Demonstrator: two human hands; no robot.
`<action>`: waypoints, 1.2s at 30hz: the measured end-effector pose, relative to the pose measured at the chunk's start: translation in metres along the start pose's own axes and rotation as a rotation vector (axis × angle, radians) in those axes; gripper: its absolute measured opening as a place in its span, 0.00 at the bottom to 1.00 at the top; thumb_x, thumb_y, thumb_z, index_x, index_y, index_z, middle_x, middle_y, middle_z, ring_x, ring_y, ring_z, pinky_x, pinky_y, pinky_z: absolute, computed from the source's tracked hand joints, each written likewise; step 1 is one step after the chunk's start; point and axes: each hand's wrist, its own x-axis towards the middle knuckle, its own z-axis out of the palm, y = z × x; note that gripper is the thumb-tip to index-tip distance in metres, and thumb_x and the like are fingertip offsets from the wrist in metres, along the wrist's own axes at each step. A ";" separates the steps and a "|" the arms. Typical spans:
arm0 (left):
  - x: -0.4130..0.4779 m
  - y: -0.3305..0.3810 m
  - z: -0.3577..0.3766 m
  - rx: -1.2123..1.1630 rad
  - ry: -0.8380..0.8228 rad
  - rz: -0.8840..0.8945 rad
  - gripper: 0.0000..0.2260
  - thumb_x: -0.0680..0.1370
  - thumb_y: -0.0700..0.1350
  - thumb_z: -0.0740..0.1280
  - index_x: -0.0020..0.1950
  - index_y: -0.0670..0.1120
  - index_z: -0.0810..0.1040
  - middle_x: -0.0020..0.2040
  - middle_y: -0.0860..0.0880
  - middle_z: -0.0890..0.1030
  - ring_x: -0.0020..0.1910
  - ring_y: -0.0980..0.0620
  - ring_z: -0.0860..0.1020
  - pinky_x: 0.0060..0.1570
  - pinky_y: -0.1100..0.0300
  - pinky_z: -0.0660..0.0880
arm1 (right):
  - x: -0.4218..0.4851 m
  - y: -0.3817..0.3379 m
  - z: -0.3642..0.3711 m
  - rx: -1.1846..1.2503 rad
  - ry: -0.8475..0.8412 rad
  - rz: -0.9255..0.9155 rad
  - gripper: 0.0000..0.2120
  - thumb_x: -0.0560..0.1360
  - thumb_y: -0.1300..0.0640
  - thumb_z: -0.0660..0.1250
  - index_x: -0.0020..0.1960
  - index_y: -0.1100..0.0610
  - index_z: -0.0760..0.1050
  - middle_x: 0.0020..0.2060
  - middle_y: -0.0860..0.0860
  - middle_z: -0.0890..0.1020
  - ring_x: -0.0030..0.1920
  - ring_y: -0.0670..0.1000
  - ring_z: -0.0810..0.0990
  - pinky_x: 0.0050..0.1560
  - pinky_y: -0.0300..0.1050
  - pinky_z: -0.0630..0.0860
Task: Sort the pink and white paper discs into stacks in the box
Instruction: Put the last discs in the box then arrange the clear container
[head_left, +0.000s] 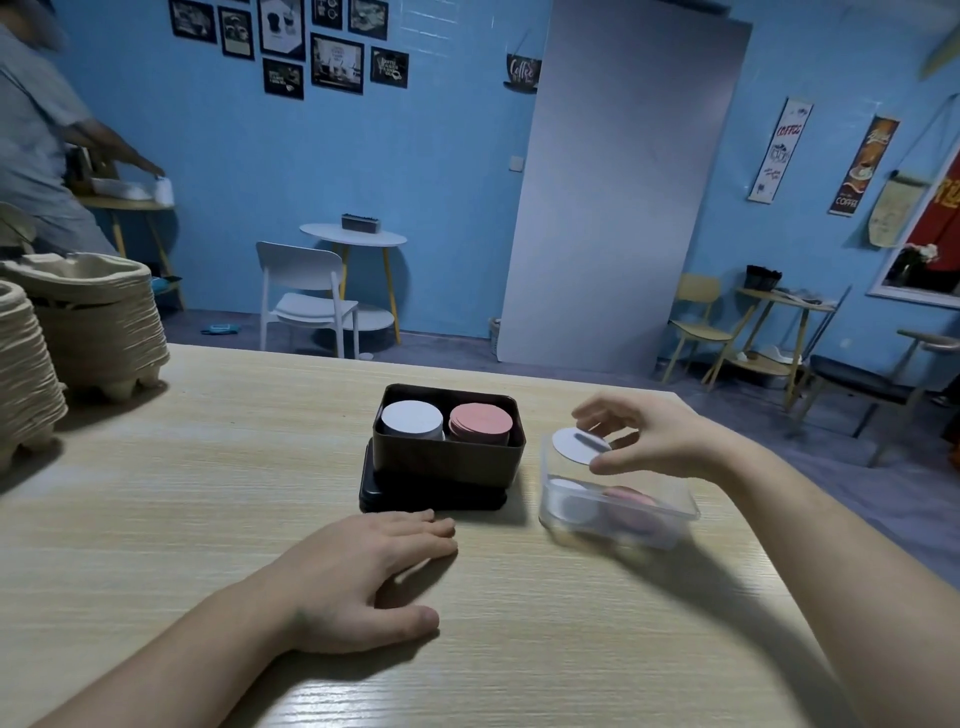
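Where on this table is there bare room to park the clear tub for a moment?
Widest bare wood lies between the stacked pulp trays and the dark box, left of the resting left hand. The near edge of the wooden table between the forearms is open too. It is crowded on the right: clear plastic tub, right hand holding a white paper disc, box close beside.

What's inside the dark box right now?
The dark box holds two stacks side by side: white discs on its left, pink discs on its right. Only the top discs and upper edges show; the box walls hide how deep each stack goes.
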 end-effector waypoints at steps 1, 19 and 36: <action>0.000 0.000 0.000 0.001 0.004 0.002 0.34 0.77 0.71 0.62 0.81 0.62 0.63 0.80 0.70 0.57 0.80 0.72 0.50 0.78 0.66 0.54 | 0.001 -0.003 0.001 0.018 -0.004 -0.004 0.26 0.69 0.62 0.82 0.62 0.48 0.79 0.57 0.46 0.84 0.55 0.39 0.82 0.57 0.39 0.81; 0.001 0.001 -0.002 -0.029 0.066 0.032 0.33 0.77 0.67 0.69 0.79 0.59 0.68 0.81 0.65 0.63 0.80 0.64 0.58 0.72 0.72 0.53 | 0.081 -0.089 0.058 0.227 -0.080 -0.096 0.26 0.71 0.60 0.81 0.66 0.50 0.76 0.59 0.49 0.83 0.58 0.50 0.84 0.56 0.49 0.84; 0.001 0.003 -0.005 -0.033 0.087 0.040 0.33 0.77 0.66 0.71 0.79 0.56 0.70 0.81 0.62 0.65 0.79 0.62 0.61 0.74 0.68 0.56 | 0.115 -0.101 0.105 0.035 -0.045 -0.156 0.25 0.66 0.50 0.83 0.61 0.47 0.80 0.54 0.44 0.86 0.56 0.41 0.84 0.65 0.49 0.80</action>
